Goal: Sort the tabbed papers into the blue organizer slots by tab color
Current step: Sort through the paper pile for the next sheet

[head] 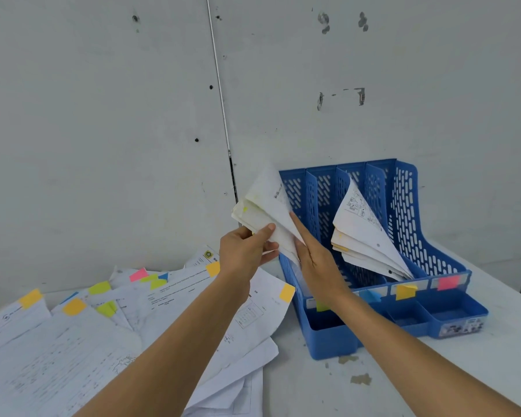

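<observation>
Paper bundle (pixel 263 203): tilted, lower end at the leftmost slot of blue organizer (pixel 405 212).
Left hand (pixel 242 251): thumb and fingers pinch bundle's lower edge.
Right hand (pixel 316 263): fingers straight, against bundle's right face.

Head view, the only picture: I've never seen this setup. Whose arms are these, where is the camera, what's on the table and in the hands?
No machine: a person wears a camera on the head, looking down at their own arms. The left hand grips a bunch of papers at the left end of the blue organizer; the right hand lies flat against them. A loose pile of tabbed papers lies on the table at left. The slot behind the yellow label holds sheets too.
</observation>
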